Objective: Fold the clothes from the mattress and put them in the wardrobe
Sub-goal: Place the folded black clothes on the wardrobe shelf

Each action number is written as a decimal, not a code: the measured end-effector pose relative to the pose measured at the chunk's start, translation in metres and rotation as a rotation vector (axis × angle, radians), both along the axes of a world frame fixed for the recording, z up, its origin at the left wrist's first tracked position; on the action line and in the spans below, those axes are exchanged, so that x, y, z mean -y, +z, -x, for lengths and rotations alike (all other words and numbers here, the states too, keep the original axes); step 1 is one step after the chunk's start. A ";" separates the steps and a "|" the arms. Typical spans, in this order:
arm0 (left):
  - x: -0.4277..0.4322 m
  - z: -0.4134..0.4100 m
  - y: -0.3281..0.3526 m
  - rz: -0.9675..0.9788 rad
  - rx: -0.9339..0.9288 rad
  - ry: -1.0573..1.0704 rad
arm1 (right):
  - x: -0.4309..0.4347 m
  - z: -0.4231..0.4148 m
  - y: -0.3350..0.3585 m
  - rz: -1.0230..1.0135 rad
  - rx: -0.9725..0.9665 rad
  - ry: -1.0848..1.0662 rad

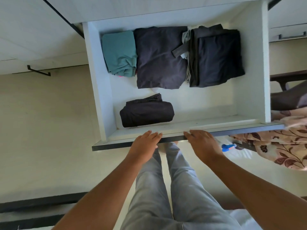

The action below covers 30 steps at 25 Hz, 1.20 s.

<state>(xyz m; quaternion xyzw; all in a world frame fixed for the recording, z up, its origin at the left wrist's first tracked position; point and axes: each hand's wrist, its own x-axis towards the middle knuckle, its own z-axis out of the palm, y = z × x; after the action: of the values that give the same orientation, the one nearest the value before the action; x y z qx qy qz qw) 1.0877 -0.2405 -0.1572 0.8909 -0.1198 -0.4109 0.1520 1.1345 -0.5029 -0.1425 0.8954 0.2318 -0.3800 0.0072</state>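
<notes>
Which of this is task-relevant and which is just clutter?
Job:
- drawer, open
- teal folded garment
- navy folded garment
- dark folded stack
- black folded bundle
- left hand and right hand, both on the drawer's front edge

Lying about:
- floral cloth, unclear if it is laundry
- blue-topped bottle
- black handle

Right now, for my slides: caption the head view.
The left hand and right hand rest on the open drawer, folded clothes inside.
</notes>
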 end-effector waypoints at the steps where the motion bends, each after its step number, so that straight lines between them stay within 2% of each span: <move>1: 0.000 0.000 0.002 -0.017 0.035 0.006 | 0.002 -0.001 0.002 -0.006 0.008 -0.034; 6: 0.000 -0.001 0.014 -0.058 0.198 -0.014 | 0.005 -0.004 0.001 -0.114 0.158 -0.002; 11: -0.005 -0.011 0.014 -0.127 0.267 0.016 | 0.006 -0.019 -0.007 -0.168 0.263 -0.015; 23: -0.020 -0.080 0.000 -0.171 0.506 0.101 | -0.023 -0.096 -0.009 -0.237 0.432 -0.001; 27: -0.014 -0.086 0.000 -0.159 0.575 0.278 | -0.029 -0.106 -0.013 -0.277 0.514 -0.068; 30: -0.007 -0.065 -0.010 -0.171 0.573 0.300 | -0.027 -0.092 -0.025 -0.296 0.512 -0.088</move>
<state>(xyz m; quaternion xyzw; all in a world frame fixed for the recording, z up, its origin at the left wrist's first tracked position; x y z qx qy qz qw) 1.1526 -0.2333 -0.1674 0.9875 0.0095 -0.1252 0.0955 1.2262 -0.4755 -0.1678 0.9626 0.2364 -0.1041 -0.0817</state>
